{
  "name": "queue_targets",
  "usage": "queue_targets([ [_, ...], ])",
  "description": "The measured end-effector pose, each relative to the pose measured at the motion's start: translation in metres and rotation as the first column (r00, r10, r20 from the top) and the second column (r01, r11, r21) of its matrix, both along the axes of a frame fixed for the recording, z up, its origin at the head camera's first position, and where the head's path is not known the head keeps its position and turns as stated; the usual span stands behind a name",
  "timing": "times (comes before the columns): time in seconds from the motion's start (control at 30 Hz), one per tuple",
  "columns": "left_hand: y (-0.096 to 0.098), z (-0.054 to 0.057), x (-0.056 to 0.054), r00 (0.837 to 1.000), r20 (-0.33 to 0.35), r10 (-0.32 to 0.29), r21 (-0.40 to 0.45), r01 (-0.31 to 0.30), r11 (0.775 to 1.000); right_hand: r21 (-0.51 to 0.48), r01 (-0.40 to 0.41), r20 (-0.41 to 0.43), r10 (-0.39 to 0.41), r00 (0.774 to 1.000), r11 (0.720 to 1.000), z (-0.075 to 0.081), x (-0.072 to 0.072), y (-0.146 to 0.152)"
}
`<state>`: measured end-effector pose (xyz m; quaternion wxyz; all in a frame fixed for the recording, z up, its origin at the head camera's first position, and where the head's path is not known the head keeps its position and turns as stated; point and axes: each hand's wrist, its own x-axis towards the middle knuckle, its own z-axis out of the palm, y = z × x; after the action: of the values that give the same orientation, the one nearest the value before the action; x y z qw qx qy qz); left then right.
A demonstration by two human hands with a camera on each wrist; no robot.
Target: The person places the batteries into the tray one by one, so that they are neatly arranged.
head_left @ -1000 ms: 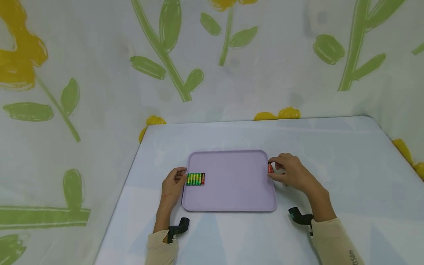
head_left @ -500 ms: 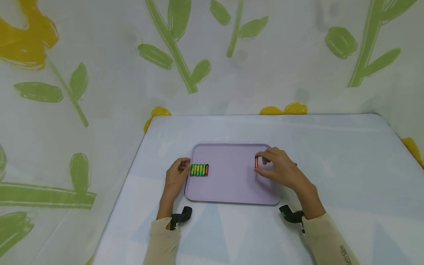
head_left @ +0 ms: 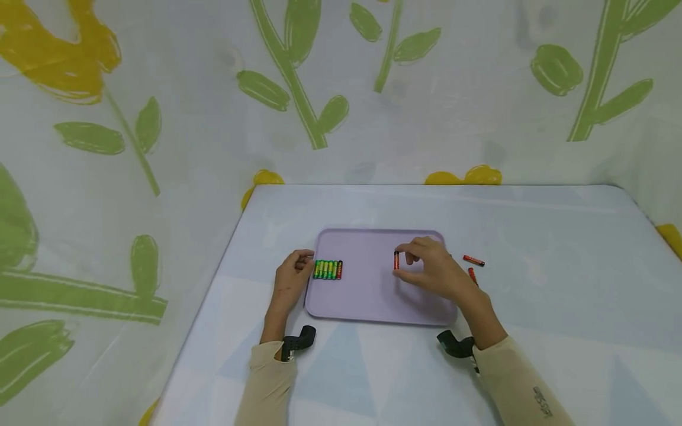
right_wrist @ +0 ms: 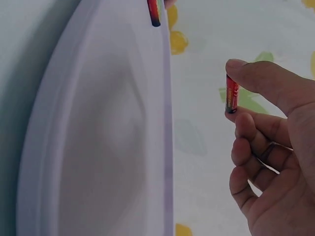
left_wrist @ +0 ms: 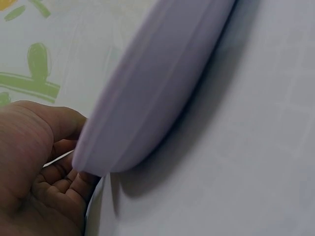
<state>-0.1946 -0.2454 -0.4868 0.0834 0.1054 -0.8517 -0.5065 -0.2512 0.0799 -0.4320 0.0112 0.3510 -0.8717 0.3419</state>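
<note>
Between thumb and forefinger, my right hand (head_left: 434, 272) pinches a red battery (head_left: 396, 260) with dark ends. It holds the battery upright above the pale purple tray (head_left: 367, 302); the right wrist view also shows this battery (right_wrist: 232, 93). My left hand (head_left: 292, 277) is at the tray's left edge, its thumb and fingers bent around the rim (left_wrist: 93, 157) in the left wrist view. Inside the tray near that hand lies a row of several green batteries (head_left: 325, 270), side by side, with one red battery (head_left: 340, 270) at the right end.
Right of the tray, a red battery (head_left: 473, 260) lies on the table (head_left: 533, 307). Another red battery (head_left: 472, 276) is partly hidden by the right wrist. A wall with painted flowers (head_left: 399, 118) stands behind the table.
My right hand has carried the red battery leftward from the tray's right edge to over the tray. Two red batteries on the table have come into sight. The left hand stays at the rim.
</note>
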Motion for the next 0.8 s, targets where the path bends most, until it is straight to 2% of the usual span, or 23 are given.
queue_targets([
  [0.2, 0.000, -0.002, 0.000, 1.000, 0.008, 0.004, -0.001, -0.004, 1.000, 0.008, 0.010, 0.027, -0.010, 1.000, 1.000, -0.002, -0.002, -0.016],
  [0.5, 0.001, 0.008, 0.002, 1.000, 0.000, 0.001, 0.008, -0.001, 1.000, -0.019, 0.014, 0.104, -0.012, 0.994, 1.000, -0.005, 0.001, -0.045],
  [0.63, 0.001, 0.006, 0.001, 1.000, 0.009, 0.001, -0.006, -0.001, 1.000, -0.041, -0.006, 0.125, 0.011, 0.992, 0.999, -0.009, 0.003, -0.058],
  [0.8, 0.000, 0.002, 0.000, 1.000, 0.015, 0.009, -0.006, -0.009, 1.000, -0.010, -0.037, 0.108, 0.037, 0.993, 0.999, -0.017, 0.004, -0.072],
])
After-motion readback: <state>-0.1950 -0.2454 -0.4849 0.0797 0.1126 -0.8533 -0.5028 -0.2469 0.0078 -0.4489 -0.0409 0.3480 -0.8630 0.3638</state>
